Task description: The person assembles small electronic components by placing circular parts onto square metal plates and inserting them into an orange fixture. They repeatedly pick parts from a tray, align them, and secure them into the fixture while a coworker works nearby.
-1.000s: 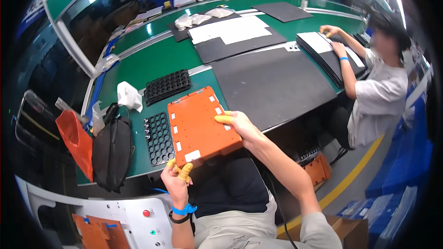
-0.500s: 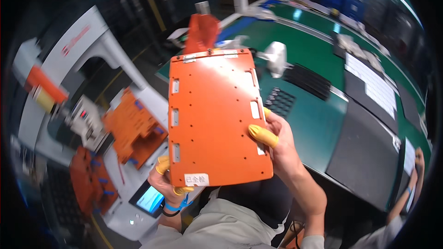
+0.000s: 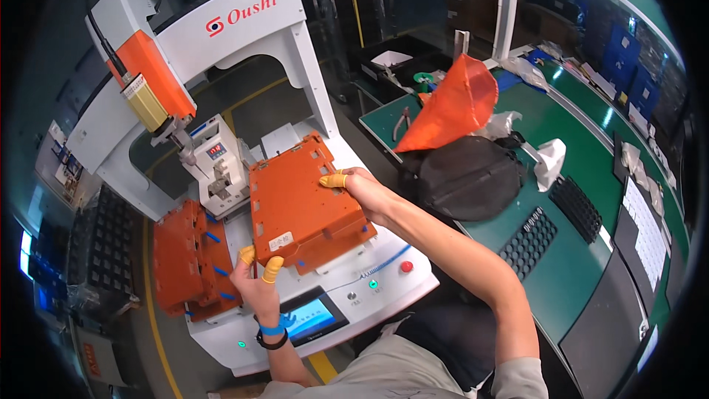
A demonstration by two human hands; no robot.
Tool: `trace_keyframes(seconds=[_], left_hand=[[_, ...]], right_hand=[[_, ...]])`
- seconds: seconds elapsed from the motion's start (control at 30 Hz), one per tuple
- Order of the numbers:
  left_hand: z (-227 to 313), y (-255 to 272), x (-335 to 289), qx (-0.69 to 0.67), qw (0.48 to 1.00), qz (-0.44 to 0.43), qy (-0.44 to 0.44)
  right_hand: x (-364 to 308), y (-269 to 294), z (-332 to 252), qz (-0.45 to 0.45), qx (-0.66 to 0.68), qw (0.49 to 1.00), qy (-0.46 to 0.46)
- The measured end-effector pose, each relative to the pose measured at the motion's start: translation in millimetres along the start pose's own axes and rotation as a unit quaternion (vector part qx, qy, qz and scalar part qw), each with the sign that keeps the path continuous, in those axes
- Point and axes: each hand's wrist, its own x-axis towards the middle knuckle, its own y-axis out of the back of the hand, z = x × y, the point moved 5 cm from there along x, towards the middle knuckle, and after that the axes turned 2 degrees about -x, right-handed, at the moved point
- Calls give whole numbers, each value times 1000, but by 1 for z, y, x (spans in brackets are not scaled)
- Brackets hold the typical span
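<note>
here, right hand (image 3: 367,196) grips smooth orange plate (image 3: 297,196)

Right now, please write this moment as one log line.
left grip: orange panel, near left corner | right grip: orange panel, right edge | orange panel: over white machine | contact beneath: unclear

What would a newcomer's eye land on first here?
The orange panel at centre, with the right hand on its right edge and the left hand at its near-left corner. Next, the white arched machine at upper left, then the orange cone-shaped bag at the green table's end, right of centre.
</note>
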Motion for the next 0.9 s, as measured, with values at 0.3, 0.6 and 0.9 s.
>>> trace_keyframes(seconds=[0.3,0.6,0.9], left_hand=[[-14,-16,2,100,995,-8,-26],[-49,-7,-1,116,993,11,28],[-68,-20,-15,3,997,24,80]], right_hand=[[23,12,-2,23,69,997,-29],[20,14,-6,91,-28,993,65],[-128,27,125,-31,-522,746,413]])
